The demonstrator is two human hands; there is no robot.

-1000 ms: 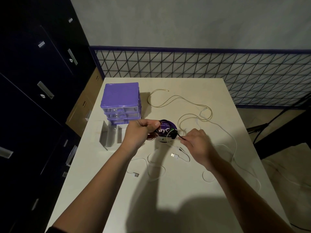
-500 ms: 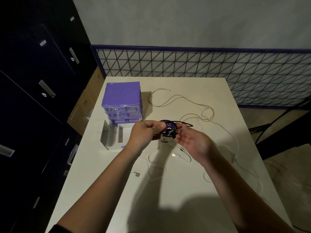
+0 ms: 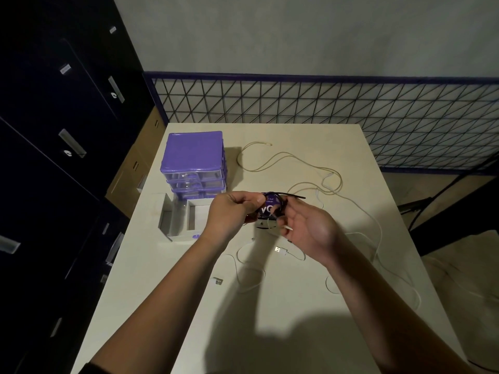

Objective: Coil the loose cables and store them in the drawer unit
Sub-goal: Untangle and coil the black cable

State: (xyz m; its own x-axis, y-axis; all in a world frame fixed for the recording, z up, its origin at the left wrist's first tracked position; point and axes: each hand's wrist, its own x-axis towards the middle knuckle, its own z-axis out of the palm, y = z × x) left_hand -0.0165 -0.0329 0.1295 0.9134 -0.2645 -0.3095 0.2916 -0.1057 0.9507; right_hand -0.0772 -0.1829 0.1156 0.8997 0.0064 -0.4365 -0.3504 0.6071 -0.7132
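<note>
My left hand grips a small coil of black cable above the table's middle, and one stiff end pokes out to the right. My right hand, palm up, curls its fingertips onto the same coil. A round purple printed object sits right behind the coil, partly hidden. The purple drawer unit stands at the back left. One clear drawer lies pulled out in front of it. A white USB cable and a beige cable lie loose on the table.
Another thin white cable with a small plug trails near my left forearm. More white cable loops toward the right table edge. Dark cabinets stand on the left, and a wire mesh fence runs behind the table.
My right hand has turned palm up and moved in against the coil. The black cable's loose end has swung from near my right fingers to behind the coil.
</note>
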